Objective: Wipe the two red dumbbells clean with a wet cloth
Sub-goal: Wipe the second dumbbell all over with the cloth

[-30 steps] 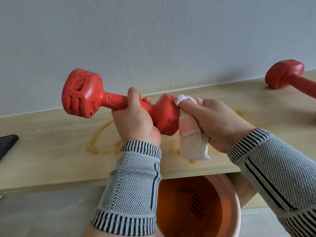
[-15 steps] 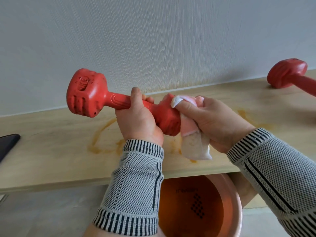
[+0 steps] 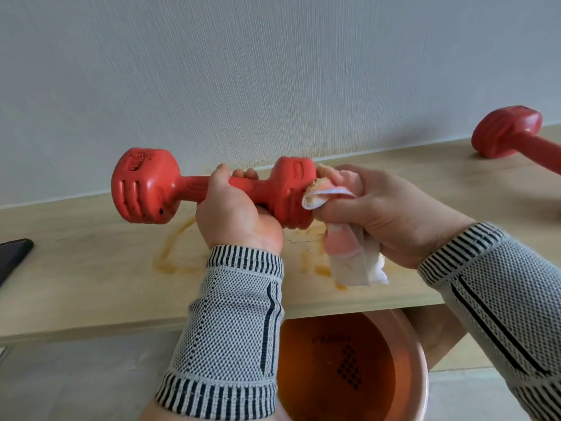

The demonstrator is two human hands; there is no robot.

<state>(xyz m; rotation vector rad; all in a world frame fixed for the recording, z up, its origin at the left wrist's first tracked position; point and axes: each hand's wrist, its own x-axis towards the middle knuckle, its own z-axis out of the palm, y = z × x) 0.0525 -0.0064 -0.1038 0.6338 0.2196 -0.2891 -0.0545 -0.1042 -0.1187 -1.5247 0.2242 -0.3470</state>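
Observation:
My left hand [image 3: 235, 212] grips the handle of a red dumbbell [image 3: 145, 186], holding it level above the wooden shelf [image 3: 76, 268]. My right hand [image 3: 382, 214] holds a damp white and pink cloth [image 3: 349, 256] and presses it against the dumbbell's right head. The cloth's lower end hangs down below my fingers. A second red dumbbell [image 3: 510, 132] lies on the shelf at the far right, partly cut off by the frame edge.
Orange-brown wet stains [image 3: 173, 256] mark the shelf under the held dumbbell. A pinkish basin [image 3: 416, 360] with orange-tinted water sits below the shelf's front edge. A dark flat object [image 3: 12, 253] lies at the left edge. A pale wall rises behind the shelf.
The held dumbbell has turned from tilted to nearly level, its right head rising. My right hand has shifted the cloth round to the end face of that head.

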